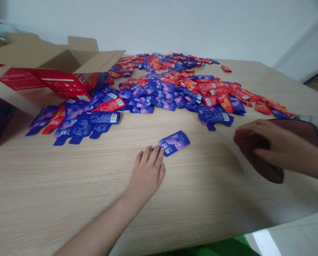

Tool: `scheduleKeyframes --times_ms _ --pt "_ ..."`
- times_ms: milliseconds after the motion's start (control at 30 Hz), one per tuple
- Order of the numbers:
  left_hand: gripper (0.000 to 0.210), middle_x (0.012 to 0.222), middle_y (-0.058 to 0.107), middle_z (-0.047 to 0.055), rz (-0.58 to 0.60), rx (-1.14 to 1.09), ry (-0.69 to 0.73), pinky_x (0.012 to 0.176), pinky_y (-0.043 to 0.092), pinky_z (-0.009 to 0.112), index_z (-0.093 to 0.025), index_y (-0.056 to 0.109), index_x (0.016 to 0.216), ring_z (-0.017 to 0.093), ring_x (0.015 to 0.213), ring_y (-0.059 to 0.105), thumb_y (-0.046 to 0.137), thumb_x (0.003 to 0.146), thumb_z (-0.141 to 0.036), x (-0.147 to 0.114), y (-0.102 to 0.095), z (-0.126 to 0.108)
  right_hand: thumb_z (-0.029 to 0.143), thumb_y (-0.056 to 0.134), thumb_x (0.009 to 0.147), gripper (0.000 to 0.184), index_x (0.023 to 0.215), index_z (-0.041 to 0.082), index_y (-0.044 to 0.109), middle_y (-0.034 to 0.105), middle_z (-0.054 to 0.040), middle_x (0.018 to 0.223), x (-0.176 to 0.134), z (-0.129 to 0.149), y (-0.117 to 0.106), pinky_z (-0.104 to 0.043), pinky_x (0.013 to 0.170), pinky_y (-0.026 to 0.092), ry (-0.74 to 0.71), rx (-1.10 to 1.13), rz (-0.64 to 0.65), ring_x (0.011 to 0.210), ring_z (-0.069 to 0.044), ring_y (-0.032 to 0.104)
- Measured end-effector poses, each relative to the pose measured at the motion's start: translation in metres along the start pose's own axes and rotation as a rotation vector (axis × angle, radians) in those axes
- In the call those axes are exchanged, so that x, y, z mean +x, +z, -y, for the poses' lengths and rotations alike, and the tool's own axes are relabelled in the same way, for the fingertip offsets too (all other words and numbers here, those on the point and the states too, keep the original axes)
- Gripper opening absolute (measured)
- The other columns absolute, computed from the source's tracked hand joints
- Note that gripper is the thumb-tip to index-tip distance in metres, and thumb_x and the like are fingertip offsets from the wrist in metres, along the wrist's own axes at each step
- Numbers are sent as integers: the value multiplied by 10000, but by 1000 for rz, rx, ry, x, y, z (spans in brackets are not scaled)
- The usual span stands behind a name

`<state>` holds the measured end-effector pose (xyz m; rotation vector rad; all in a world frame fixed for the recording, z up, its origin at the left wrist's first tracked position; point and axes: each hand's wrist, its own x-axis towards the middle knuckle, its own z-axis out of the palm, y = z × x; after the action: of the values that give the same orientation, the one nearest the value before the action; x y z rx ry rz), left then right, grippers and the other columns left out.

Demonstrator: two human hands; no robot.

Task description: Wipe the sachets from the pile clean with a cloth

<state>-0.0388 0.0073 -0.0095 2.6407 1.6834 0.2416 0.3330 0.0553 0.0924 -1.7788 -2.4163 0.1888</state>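
Note:
My left hand (147, 171) lies flat near the middle of the table, fingers stretched out. Its fingertips touch one end of a small flat purple carton (176, 142) with white characters on it. To the right, my right hand (268, 140) has its fingers curled around a dark maroon, black-edged thing (304, 129) whose kind I cannot make out. Part of it is hidden behind the hand and forearm. Beyond my hands, flat purple cartons (80, 122) overlap at the left, and another purple carton (214, 115) lies at the front of the pile.
A large open cardboard box (70, 83) stands at the left with its flaps raised. Red and purple packets (161, 90) spread in a long heap across the back of the table (68, 192). A lone red packet (226, 69) lies at the back right, near the white wall (174, 25).

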Motion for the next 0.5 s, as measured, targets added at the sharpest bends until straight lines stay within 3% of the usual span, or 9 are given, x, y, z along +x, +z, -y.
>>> scheduleKeyframes --times_ms 33,133,233,367,500 --pt "486 1448 480 110 -2 -1 1 1062 362 521 -118 451 1414 337 1301 413 414 956 -275 0 0 0 318 526 725 625 1338 204 476 560 -136 1321 2 9 14 -403 1014 434 -24 0 59 1197 -274 549" --pt "481 1448 481 107 -12 -11 -3 1063 361 522 -124 456 1409 332 1299 415 417 955 -274 -1 0 -1 595 560 758 878 1478 202 246 398 -189 1466 -2 20 56 -580 1035 341 80 -155 37 1320 -384 400" --pt "477 1456 474 103 -20 -20 -20 1069 355 521 -129 466 1402 330 1304 413 423 950 -272 -1 -1 -2 692 555 709 961 1478 201 253 372 -201 1478 -12 9 84 -622 1000 331 108 -202 12 1339 -422 354" --pt "479 1446 485 98 -4 -30 -18 1068 351 518 -126 462 1406 335 1303 410 412 952 -272 -2 -1 -2 689 550 708 822 1380 232 427 468 -188 1393 -15 -10 89 -624 963 341 75 -251 6 1215 -425 485" --pt "476 1443 483 98 8 -35 -4 1067 342 520 -130 456 1410 340 1307 398 385 964 -281 -1 -1 -1 637 561 735 846 1441 232 327 402 -200 1450 -1 -17 92 -616 1022 293 -35 -230 -42 1318 -423 384"
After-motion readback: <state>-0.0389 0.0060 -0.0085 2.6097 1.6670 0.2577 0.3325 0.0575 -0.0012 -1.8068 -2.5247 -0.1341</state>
